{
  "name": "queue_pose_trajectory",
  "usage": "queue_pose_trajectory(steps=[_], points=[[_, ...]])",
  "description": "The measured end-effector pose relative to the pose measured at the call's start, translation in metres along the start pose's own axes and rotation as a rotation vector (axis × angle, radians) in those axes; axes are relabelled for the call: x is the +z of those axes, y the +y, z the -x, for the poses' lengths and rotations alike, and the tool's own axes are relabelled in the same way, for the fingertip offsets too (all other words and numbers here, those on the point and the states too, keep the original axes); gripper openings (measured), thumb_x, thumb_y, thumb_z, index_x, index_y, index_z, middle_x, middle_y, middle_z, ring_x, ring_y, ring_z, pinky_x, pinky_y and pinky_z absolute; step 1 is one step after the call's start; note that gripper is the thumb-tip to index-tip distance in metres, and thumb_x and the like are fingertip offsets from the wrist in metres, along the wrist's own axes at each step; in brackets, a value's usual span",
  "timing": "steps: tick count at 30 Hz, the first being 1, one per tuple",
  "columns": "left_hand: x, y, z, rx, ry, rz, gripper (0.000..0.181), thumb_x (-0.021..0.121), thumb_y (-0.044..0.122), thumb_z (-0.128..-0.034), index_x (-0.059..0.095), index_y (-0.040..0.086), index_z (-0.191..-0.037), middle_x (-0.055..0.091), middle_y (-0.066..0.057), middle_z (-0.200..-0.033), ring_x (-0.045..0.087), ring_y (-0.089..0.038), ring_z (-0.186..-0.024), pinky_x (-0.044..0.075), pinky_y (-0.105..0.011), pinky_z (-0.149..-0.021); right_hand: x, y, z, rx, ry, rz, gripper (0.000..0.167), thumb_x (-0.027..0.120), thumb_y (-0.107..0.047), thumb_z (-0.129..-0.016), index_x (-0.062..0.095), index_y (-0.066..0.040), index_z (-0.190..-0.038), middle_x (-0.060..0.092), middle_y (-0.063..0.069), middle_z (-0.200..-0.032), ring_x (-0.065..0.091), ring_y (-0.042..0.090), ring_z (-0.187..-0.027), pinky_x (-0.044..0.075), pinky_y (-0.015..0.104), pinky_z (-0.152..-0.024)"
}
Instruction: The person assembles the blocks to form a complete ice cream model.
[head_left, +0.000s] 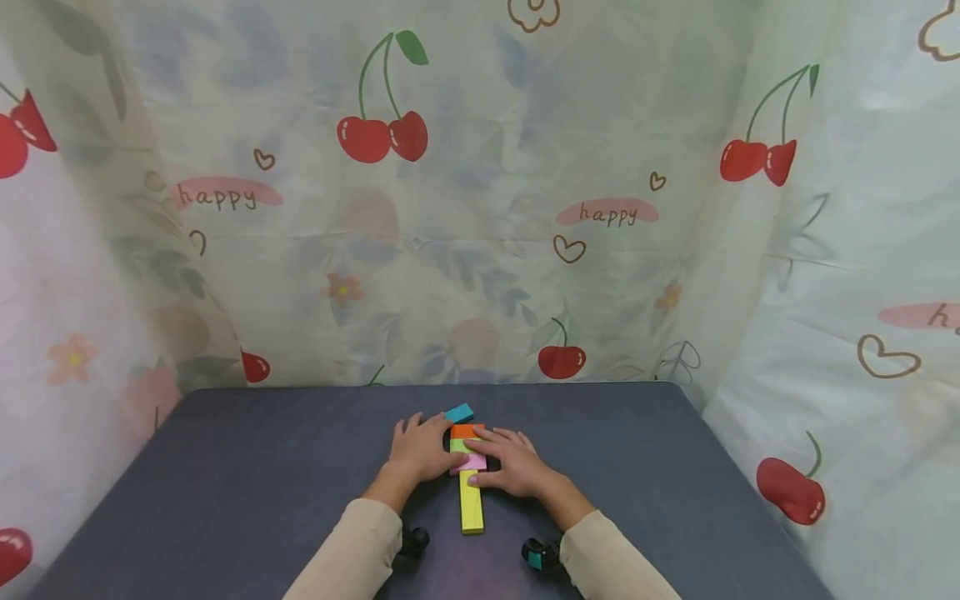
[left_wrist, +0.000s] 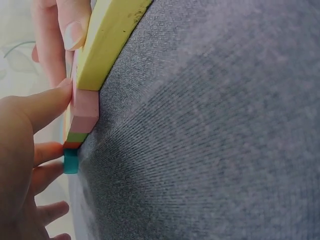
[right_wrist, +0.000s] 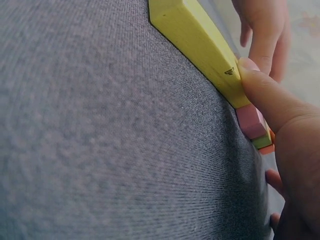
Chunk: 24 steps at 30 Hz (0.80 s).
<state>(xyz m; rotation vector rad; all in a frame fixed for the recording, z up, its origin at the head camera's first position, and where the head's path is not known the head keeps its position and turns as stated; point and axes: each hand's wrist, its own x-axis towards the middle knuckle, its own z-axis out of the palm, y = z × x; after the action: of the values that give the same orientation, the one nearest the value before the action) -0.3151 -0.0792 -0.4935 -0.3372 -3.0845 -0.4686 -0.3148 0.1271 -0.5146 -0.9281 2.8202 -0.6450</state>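
Note:
Wooden blocks lie joined on the dark cloth: an orange block (head_left: 467,432), a light green block (head_left: 457,446) and a pink block (head_left: 476,462) stacked side by side, with a long yellow block (head_left: 471,505) running toward me from the pink one. A blue block (head_left: 460,412) sits slanted at the far end. My left hand (head_left: 422,451) rests along the left side, thumb on the pink block and fingers by the blue one. From the right, my right hand (head_left: 519,465) touches the yellow block with its thumb, while its fingers reach over the green and orange blocks. Both hands' fingers are fairly straight.
A dark grey cloth (head_left: 285,475) covers the table under the blocks. Behind and at both sides hangs a pale curtain (head_left: 465,167) printed with cherries, hearts and flowers. Black straps with small devices (head_left: 542,553) are on the wrists.

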Motion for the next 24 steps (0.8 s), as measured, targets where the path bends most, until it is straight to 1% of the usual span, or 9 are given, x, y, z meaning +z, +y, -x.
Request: queue_pose_trajectory(steps=[3, 8, 10, 12, 16, 19, 24], points=[[0.0009, -0.0008, -0.0007, 0.007, 0.002, 0.019, 0.073, 0.068, 0.057, -0.0826, 0.054, 0.015, -0.141, 0.045, -0.010, -0.147, 0.030, -0.041, -0.138, 0.017, -0.062, -0.108, 0.0001, 0.0004, -0.0002, 0.001, 0.000, 0.000, 0.068, 0.063, -0.055, -0.089, 0.045, -0.024, -0.148, 0.030, -0.001, -0.157, 0.024, 0.036, -0.141, 0.013, 0.064, -0.108], [0.0007, -0.0025, -0.0003, 0.005, -0.004, 0.057, 0.081, 0.070, 0.056, -0.0824, 0.045, 0.014, -0.147, 0.045, -0.008, -0.148, 0.023, -0.039, -0.142, 0.013, -0.061, -0.110, 0.0004, 0.0005, -0.0007, 0.004, -0.005, -0.007, 0.069, 0.062, -0.055, -0.089, 0.045, -0.024, -0.148, 0.030, -0.001, -0.157, 0.024, 0.035, -0.142, 0.012, 0.064, -0.109], [0.0004, -0.0027, -0.0001, 0.011, -0.011, 0.036, 0.080, 0.068, 0.057, -0.0836, 0.045, 0.015, -0.148, 0.043, -0.008, -0.149, 0.020, -0.039, -0.143, 0.012, -0.061, -0.111, 0.0002, 0.0004, -0.0010, 0.006, -0.006, -0.006, 0.069, 0.062, -0.056, -0.089, 0.045, -0.024, -0.148, 0.030, -0.001, -0.157, 0.023, 0.035, -0.142, 0.012, 0.064, -0.109], [0.0010, -0.0026, -0.0009, 0.019, -0.009, -0.007, 0.077, 0.066, 0.059, -0.0844, 0.047, 0.016, -0.146, 0.040, -0.009, -0.151, 0.019, -0.041, -0.143, 0.012, -0.061, -0.110, -0.0004, 0.0002, -0.0013, 0.010, -0.007, -0.006, 0.069, 0.061, -0.057, -0.089, 0.045, -0.025, -0.148, 0.029, -0.002, -0.157, 0.023, 0.035, -0.142, 0.012, 0.064, -0.109], [0.0018, -0.0020, -0.0022, 0.025, 0.005, -0.091, 0.074, 0.063, 0.063, -0.0843, 0.052, 0.019, -0.143, 0.041, -0.011, -0.149, 0.025, -0.042, -0.139, 0.012, -0.063, -0.109, -0.0007, 0.0002, -0.0009, 0.011, -0.009, -0.009, 0.069, 0.062, -0.057, -0.089, 0.045, -0.025, -0.148, 0.029, -0.002, -0.157, 0.024, 0.034, -0.142, 0.012, 0.064, -0.109], [0.0024, -0.0017, -0.0030, 0.021, 0.011, -0.108, 0.074, 0.063, 0.064, -0.0833, 0.054, 0.020, -0.141, 0.044, -0.011, -0.146, 0.029, -0.042, -0.135, 0.013, -0.063, -0.109, -0.0007, 0.0000, -0.0003, 0.010, -0.009, -0.013, 0.069, 0.062, -0.056, -0.089, 0.045, -0.025, -0.148, 0.029, -0.002, -0.157, 0.023, 0.034, -0.142, 0.012, 0.064, -0.109], [0.0038, -0.0014, -0.0060, 0.018, -0.006, -0.112, 0.074, 0.064, 0.064, -0.0832, 0.053, 0.021, -0.143, 0.045, -0.008, -0.146, 0.030, -0.041, -0.135, 0.012, -0.063, -0.109, -0.0004, 0.0001, -0.0001, 0.011, -0.011, -0.013, 0.069, 0.061, -0.056, -0.089, 0.044, -0.025, -0.148, 0.030, -0.002, -0.157, 0.023, 0.034, -0.142, 0.011, 0.064, -0.109]])
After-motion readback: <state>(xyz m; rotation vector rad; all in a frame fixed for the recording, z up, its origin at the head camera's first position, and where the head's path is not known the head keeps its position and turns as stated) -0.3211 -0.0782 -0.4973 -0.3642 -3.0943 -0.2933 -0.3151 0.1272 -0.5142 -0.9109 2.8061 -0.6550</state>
